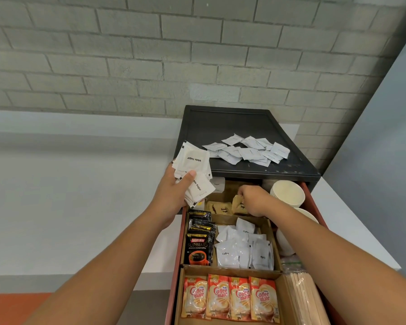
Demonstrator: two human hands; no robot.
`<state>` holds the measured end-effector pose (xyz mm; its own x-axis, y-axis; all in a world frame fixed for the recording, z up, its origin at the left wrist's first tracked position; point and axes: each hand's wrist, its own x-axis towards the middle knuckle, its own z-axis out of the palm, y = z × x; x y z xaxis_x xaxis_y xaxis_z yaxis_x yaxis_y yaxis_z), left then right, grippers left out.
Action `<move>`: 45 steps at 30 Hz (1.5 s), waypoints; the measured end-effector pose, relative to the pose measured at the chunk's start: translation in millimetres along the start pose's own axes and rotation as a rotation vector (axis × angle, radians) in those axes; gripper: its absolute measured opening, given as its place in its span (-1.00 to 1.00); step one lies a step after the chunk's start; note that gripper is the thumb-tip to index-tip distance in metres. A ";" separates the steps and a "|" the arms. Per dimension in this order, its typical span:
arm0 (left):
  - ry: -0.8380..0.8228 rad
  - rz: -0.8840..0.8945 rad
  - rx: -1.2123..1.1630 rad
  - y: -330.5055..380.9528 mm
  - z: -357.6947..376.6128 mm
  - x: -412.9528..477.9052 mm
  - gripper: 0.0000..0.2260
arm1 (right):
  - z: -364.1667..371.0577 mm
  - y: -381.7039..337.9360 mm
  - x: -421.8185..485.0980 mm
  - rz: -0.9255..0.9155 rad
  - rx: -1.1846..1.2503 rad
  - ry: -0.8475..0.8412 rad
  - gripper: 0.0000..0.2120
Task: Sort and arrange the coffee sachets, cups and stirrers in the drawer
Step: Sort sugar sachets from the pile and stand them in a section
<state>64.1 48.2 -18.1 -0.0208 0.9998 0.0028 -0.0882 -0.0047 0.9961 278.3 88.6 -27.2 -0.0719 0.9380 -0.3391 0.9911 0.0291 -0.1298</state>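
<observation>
The red drawer point(314, 207) stands pulled out, split by cardboard dividers. My left hand point(174, 191) grips a stack of white sugar sachets point(195, 170) above the drawer's far left corner. My right hand point(253, 199) reaches into the back compartment and pinches a brown sugar sachet point(237, 204). More brown sugar sachets point(220, 208) lie beside it. Black Kopiko sachets point(198, 242) and white coffee sachets point(242, 249) fill the middle compartments. Coffee-mate sachets point(230, 299) stand in the front one. Paper cups point(288, 192) lie along the right side, with wooden stirrers point(302, 299) in front of them.
A black cabinet top point(220, 127) above the drawer carries a loose pile of several white sachets point(249, 150). The unit sits on a white counter point(80, 207) against a grey brick wall. Orange floor shows at lower left.
</observation>
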 end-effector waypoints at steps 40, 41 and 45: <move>0.007 0.010 -0.005 3.0 1.8 -2.4 -0.70 | 18.4 -19.6 31.6 -0.116 -0.038 -0.071 -0.47; 0.008 0.011 -0.003 3.2 2.0 -2.4 -0.69 | 18.2 -20.4 32.4 -0.095 -0.033 -0.059 -0.47; 0.012 0.007 0.005 3.7 2.2 -2.8 -0.68 | 20.9 -20.3 35.8 -0.053 -0.013 -0.001 -0.53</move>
<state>66.0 45.4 -14.2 -0.0339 0.9994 0.0088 -0.0829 -0.0116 0.9965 253.3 114.3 -56.2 -0.1248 0.9346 -0.3331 0.9873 0.0836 -0.1351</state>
